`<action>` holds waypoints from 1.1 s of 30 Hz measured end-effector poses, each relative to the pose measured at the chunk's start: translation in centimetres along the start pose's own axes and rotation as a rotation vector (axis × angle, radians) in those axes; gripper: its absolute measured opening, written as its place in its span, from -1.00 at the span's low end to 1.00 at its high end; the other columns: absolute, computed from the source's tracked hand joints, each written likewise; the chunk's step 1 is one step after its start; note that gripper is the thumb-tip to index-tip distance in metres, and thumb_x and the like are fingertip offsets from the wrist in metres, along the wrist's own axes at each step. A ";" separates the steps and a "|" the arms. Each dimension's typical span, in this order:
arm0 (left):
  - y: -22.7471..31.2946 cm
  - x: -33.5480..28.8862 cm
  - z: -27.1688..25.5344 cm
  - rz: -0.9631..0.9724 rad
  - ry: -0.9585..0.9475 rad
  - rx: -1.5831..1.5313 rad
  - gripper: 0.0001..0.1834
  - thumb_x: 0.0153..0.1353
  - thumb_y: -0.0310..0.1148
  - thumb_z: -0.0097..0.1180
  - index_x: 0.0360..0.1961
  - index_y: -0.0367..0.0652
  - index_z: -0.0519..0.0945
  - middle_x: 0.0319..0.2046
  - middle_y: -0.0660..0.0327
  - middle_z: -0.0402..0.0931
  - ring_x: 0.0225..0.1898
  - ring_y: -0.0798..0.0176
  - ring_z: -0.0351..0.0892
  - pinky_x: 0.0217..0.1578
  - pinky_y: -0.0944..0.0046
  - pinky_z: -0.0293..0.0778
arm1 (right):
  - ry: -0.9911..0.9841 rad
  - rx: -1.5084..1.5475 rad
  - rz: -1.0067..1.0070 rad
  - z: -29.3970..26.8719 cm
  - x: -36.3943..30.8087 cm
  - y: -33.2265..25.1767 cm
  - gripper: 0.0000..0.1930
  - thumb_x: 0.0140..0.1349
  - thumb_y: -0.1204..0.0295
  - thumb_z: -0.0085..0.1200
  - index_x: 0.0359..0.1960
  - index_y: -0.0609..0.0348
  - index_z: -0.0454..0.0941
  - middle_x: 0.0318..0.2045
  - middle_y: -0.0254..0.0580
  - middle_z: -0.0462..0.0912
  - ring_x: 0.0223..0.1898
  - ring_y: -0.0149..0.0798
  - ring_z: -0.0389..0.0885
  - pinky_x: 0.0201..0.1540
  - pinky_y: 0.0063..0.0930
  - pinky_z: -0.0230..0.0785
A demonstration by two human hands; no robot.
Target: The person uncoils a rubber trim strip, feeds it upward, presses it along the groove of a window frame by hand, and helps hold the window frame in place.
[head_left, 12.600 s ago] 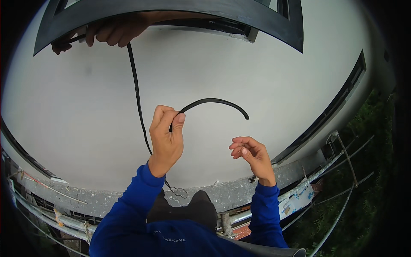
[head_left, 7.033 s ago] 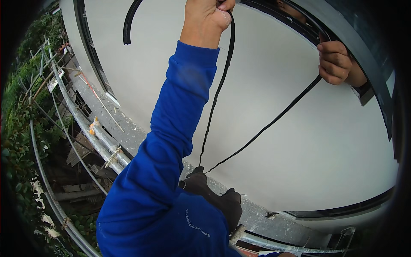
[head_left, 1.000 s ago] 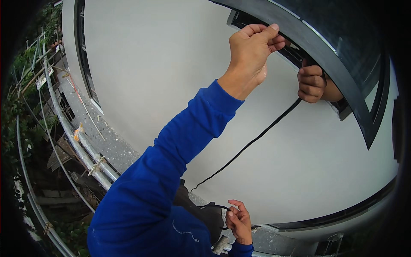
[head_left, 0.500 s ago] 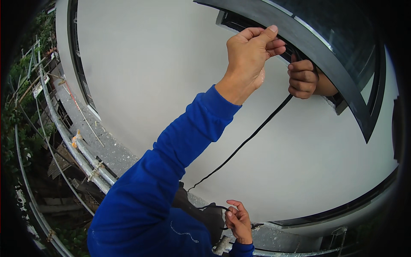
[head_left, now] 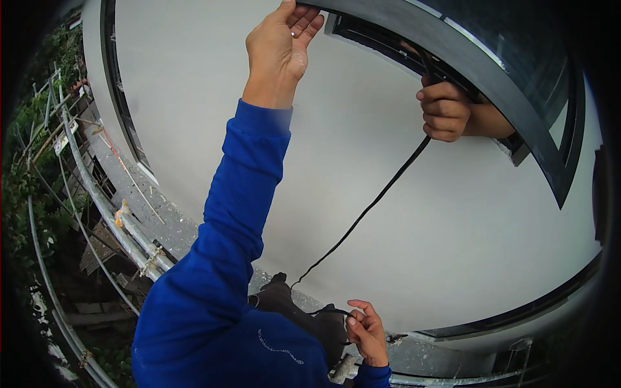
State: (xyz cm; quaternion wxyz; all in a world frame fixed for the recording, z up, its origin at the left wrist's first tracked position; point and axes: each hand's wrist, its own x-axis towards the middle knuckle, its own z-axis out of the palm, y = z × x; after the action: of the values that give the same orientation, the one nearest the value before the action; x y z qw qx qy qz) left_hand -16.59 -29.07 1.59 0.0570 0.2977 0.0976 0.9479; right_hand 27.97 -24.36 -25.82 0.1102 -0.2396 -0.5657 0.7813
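My left hand (head_left: 281, 42) is raised to the left end of the dark grey window sash (head_left: 388, 26), its thumb and fingers closed about the edge; the picture's top cuts off part of the hand. Low down, my right hand (head_left: 367, 333) pinches a black cable (head_left: 328, 313) between thumb and fingers. Another person's hand (head_left: 445, 110) reaches out through the window opening, under the tilted-out sash. It grips a black cable (head_left: 375, 204) that hangs slantwise down toward my feet. Whether both lengths are one cable I cannot tell.
A pale smooth wall (head_left: 194, 97) fills the middle, with another window frame (head_left: 123, 103) at the left. Metal scaffold pipes (head_left: 90, 181) run along the left side, over a speckled concrete ledge (head_left: 158, 210) and green plants (head_left: 48, 149). More dark framing (head_left: 498, 323) lies low on the right.
My left hand has slid left and up along the sash, away from the other person's hand. That hand has shifted slightly left and up with the cable. My right hand has barely moved.
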 end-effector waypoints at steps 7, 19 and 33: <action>-0.6 0.9 -0.4 -0.011 0.044 -0.043 -0.82 0.36 -0.36 0.14 -0.23 -0.30 0.53 -0.33 0.14 0.50 -0.26 0.20 0.52 -0.13 0.21 0.55 | 0.003 0.013 -0.009 0.2 0.1 -0.1 -0.59 0.35 0.50 0.08 0.20 0.24 0.30 -0.54 -0.46 0.30 -0.65 -0.61 0.08 -0.62 -0.69 -0.11; -2.8 -7.4 2.6 -0.014 -0.091 0.194 -0.51 0.32 -0.19 0.21 -0.05 -0.52 0.47 -0.20 -0.08 0.54 -0.10 -0.01 0.64 -0.01 0.12 0.64 | 0.015 0.035 -0.023 0.1 -0.1 0.1 -0.60 0.34 0.51 0.08 0.18 0.25 0.31 -0.55 -0.46 0.30 -0.66 -0.60 0.09 -0.63 -0.68 -0.09; -2.2 -5.1 4.3 -0.108 -0.034 0.072 -0.82 0.35 -0.38 0.14 -0.24 -0.31 0.52 -0.31 0.07 0.53 -0.24 0.16 0.60 -0.11 0.19 0.60 | 0.020 0.038 0.004 -0.2 0.1 0.4 -0.58 0.33 0.50 0.10 0.19 0.24 0.31 -0.54 -0.46 0.29 -0.65 -0.60 0.10 -0.62 -0.68 -0.11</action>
State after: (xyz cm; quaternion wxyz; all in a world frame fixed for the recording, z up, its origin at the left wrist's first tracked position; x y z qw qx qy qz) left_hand -9.90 -27.10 1.72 0.0990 0.3101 0.1463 0.9341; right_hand 28.04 -24.24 -26.25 0.1187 -0.2463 -0.5492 0.7897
